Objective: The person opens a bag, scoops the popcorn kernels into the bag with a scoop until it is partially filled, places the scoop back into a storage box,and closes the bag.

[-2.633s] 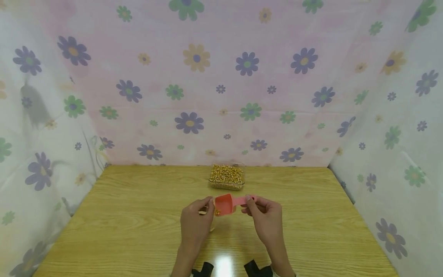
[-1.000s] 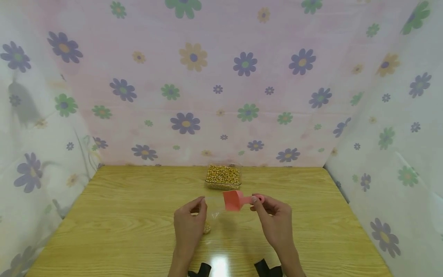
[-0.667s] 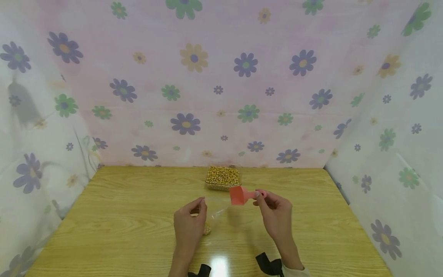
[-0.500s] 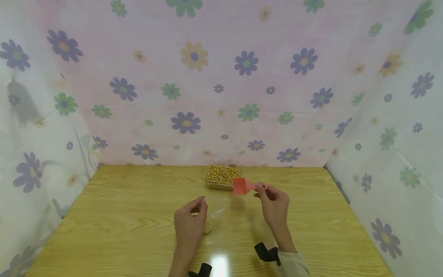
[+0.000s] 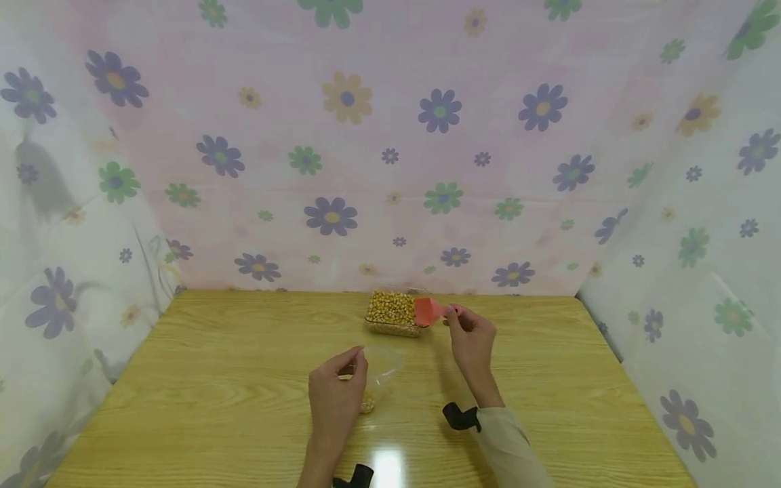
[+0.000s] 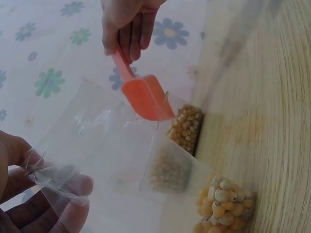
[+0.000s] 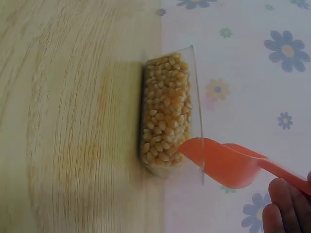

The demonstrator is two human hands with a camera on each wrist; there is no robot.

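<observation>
My left hand pinches the upper edge of a clear plastic bag. Corn kernels lie in the bottom of the bag, which rests on the table. In my right hand is the handle of a pinkish-red scoop, gripped between thumb and fingers. The scoop's mouth is over the right end of a clear rectangular container filled with corn kernels. No kernels show in the scoop's bowl. From the right wrist view, its lip reaches past the container's rim, close to the kernels.
The wood-grain table extends around both hands. A flowered cloth hangs behind and at both sides. Black curved pieces sit at the wrists.
My right hand has carried the scoop from beside the bag forward to the container. Some kernels visible in the scoop earlier are gone from it. The left hand stays at the bag.
</observation>
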